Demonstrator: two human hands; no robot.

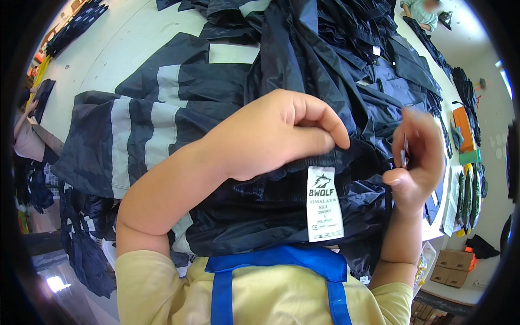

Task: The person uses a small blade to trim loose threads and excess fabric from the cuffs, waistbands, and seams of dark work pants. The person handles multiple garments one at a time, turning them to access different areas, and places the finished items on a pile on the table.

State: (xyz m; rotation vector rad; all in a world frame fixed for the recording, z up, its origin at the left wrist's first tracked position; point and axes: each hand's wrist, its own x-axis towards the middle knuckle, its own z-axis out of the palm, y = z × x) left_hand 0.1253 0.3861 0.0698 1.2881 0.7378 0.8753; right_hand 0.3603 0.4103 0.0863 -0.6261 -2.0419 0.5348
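Note:
Across my lap and the table edge lies a black garment [244, 227] of thin shiny cloth, with a gathered elastic waistband. A white printed label [325, 203] hangs from that band. My left hand [287, 130] is closed at the band just above the label, thumb and forefinger bent together on the cloth. To its right, my right hand [416, 157] is raised and slightly blurred, its fingers closed round a small grey metal tool [405, 149]. Most of that tool is hidden by the fingers, so its kind cannot be made out.
Black garments with grey bands [122, 141] spread over the pale table [130, 49] to the left. A heap of black garments [346, 32] rises at the far side. Other people work at far left and far right. Cardboard boxes [452, 265] stand at lower right.

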